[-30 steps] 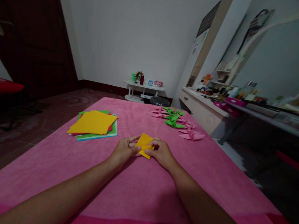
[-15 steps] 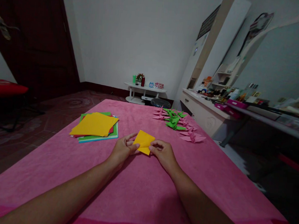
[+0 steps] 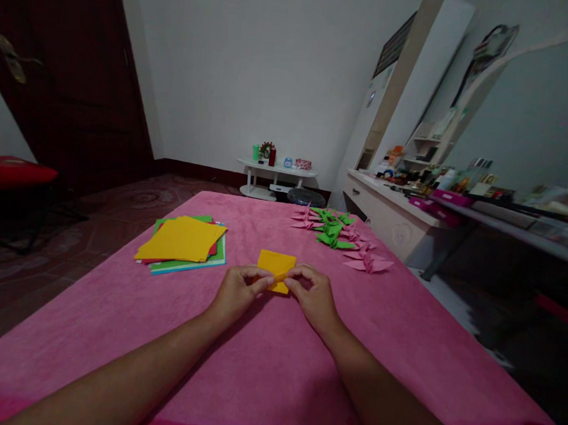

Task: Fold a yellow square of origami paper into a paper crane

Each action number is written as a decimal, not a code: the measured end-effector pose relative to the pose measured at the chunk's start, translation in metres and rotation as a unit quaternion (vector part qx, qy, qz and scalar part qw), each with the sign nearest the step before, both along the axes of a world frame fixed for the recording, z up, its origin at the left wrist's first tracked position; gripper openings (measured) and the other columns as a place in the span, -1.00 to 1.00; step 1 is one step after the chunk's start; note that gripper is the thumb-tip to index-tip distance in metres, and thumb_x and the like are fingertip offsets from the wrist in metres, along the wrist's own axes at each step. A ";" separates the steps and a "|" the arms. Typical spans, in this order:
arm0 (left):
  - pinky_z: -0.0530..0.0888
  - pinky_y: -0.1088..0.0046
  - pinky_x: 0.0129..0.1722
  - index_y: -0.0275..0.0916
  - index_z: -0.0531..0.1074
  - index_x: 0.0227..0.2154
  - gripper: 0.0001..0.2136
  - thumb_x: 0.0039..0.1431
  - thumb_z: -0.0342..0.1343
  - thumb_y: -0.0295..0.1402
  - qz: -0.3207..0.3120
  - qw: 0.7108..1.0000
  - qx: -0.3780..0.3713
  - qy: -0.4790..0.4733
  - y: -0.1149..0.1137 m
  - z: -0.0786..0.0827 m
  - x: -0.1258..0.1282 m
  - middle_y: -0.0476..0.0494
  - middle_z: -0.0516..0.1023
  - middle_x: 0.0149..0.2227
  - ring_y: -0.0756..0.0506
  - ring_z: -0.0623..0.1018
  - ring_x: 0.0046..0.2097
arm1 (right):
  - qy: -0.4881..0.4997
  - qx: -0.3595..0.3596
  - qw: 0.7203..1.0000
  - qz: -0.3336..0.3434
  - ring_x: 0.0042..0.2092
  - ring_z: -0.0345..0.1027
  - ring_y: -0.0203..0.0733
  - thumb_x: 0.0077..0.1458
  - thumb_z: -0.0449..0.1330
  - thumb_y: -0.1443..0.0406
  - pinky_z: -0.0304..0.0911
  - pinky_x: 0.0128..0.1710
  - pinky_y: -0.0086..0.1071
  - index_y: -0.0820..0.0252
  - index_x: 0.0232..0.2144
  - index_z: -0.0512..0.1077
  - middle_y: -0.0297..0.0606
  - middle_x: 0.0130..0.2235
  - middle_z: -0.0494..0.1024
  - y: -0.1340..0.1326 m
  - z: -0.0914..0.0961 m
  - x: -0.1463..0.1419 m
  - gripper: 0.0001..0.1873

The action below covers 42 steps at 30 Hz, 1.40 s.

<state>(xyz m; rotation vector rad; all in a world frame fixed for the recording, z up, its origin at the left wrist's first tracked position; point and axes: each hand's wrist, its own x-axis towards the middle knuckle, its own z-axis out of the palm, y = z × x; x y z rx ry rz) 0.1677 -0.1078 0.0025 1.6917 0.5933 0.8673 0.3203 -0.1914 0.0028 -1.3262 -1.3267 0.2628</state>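
A small folded yellow paper (image 3: 275, 265) lies on the pink cloth (image 3: 265, 359) in front of me. My left hand (image 3: 237, 292) pinches its near edge from the left, fingers curled. My right hand (image 3: 312, 294) pinches the same edge from the right, fingertips almost meeting those of the left hand. Both forearms reach in from the bottom of the view. The near part of the paper is hidden behind my fingers.
A stack of coloured sheets (image 3: 182, 243), yellow on top, lies at the left. Several pink and green folded paper cranes (image 3: 338, 235) sit at the far right of the cloth. Beyond are a white low table (image 3: 277, 173), a cluttered desk (image 3: 410, 201) and a dark door (image 3: 66, 77).
The paper has turned from a diamond to a squarer position. Both hands have closed in on its near edge, and their fingertips now nearly touch.
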 end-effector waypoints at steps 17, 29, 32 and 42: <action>0.35 0.53 -0.50 -0.36 0.54 -0.50 -0.80 -0.04 0.19 -0.28 0.035 0.999 -0.020 -0.008 -0.008 0.002 0.004 -0.14 0.55 -0.53 -0.02 0.47 -0.51 | 0.245 -0.022 0.969 -0.022 -0.48 0.27 -0.32 -0.18 0.31 0.28 0.19 -0.46 -0.46 0.26 -0.58 0.44 -0.35 -0.54 0.44 0.005 -0.001 -0.018 -0.85; 0.34 0.55 -0.56 -0.37 0.49 -0.52 -0.82 -0.05 0.19 -0.30 0.050 0.999 -0.019 -0.008 -0.012 0.005 0.005 -0.12 0.52 -0.56 -0.01 0.46 -0.55 | 0.259 -0.008 0.963 -0.070 -0.55 0.25 -0.35 -0.22 0.32 0.29 0.17 -0.53 -0.47 0.25 -0.65 0.38 -0.39 -0.61 0.41 0.008 -0.003 -0.021 -0.81; 0.34 0.55 -0.57 -0.36 0.47 -0.52 -0.82 -0.05 0.19 -0.31 0.048 0.998 -0.026 -0.017 -0.012 0.004 0.006 -0.10 0.51 -0.56 0.00 0.46 -0.56 | 0.266 -0.005 0.961 -0.071 -0.56 0.26 -0.34 -0.22 0.32 0.28 0.19 -0.53 -0.46 0.24 -0.65 0.38 -0.39 -0.61 0.42 0.009 -0.004 -0.021 -0.81; 0.31 0.58 -0.57 -0.33 0.43 -0.49 -0.83 0.00 0.15 -0.30 0.032 0.999 -0.010 -0.024 -0.012 0.003 0.005 -0.03 0.46 -0.55 0.04 0.41 -0.55 | 0.276 0.000 0.957 -0.085 -0.56 0.28 -0.34 -0.21 0.30 0.27 0.20 -0.54 -0.46 0.25 -0.64 0.40 -0.37 -0.60 0.44 0.008 -0.004 -0.021 -0.82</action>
